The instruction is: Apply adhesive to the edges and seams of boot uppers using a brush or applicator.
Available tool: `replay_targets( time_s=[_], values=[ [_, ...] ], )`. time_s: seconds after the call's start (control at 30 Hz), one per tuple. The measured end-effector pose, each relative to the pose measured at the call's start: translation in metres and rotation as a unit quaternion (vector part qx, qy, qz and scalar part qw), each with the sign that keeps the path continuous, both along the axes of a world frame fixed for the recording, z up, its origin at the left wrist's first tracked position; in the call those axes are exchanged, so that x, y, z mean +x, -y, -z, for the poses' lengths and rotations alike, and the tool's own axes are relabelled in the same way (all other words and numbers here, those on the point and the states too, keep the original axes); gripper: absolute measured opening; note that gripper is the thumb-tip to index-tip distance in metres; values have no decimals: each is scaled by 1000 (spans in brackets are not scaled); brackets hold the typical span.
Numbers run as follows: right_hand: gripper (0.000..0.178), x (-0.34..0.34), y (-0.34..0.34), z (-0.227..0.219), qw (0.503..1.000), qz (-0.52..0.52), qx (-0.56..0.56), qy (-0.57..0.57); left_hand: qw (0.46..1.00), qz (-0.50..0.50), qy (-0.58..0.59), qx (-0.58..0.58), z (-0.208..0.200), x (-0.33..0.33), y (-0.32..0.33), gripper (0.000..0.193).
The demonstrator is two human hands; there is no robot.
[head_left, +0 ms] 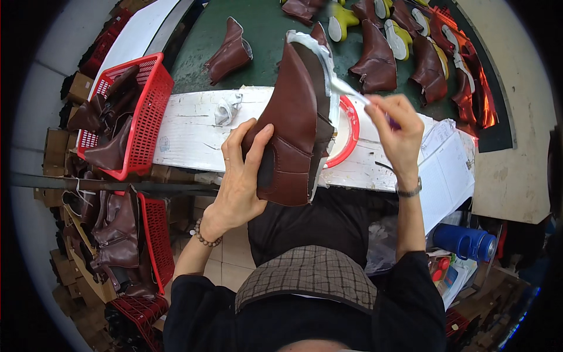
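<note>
My left hand (pixel 241 176) is closed around a brown leather boot upper (pixel 290 111), fingers on its outer side, and lifts it above the white work board (pixel 190 138). White paste coats the raw lower edge of the upper, which faces up and right. In my right hand (pixel 399 132) is a slim pale brush (pixel 352 92), pinched between thumb and fingers. Its whitened tip touches the coated edge and is blurred. Partly hidden behind the upper stands a round red-rimmed tub (pixel 350 141) with whitish contents. A crumpled white cloth or paper (pixel 227 110) lies left of the upper.
Beyond the board, a dark green surface (pixel 193 58) bears one boot upper (pixel 230 53) and, further right, several more uppers with yellow-green lasts (pixel 342 22). Red baskets (pixel 153 111) of boots stand at my left. Papers (pixel 448 170) and a blue flask (pixel 463 242) are at my right.
</note>
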State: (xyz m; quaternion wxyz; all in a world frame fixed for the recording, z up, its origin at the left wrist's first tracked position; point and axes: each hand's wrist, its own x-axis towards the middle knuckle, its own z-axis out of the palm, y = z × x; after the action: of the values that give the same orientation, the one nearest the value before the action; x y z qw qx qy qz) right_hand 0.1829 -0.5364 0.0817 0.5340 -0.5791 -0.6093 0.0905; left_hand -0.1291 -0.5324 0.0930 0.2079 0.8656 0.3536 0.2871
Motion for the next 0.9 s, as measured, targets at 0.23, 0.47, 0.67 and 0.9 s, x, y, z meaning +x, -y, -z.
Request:
replay_targets(
  time_s=[0.23,0.47,0.67,0.9],
  values=[
    [19,-8,12,0,991,-111,-42,-67,998,-43,36,12,-15,8,-18,113],
    [17,-13,12,-3,996,-77,-33,-41,999,-35,34,11,-18,9,-26,114],
    [25,-15,11,-9,990,-135,43,-5,997,-37,51,54,-23,11,-39,114],
    [20,-19,28,-10,981,-189,-52,-8,974,-94,43,201,-15,10,-50,111]
  ],
)
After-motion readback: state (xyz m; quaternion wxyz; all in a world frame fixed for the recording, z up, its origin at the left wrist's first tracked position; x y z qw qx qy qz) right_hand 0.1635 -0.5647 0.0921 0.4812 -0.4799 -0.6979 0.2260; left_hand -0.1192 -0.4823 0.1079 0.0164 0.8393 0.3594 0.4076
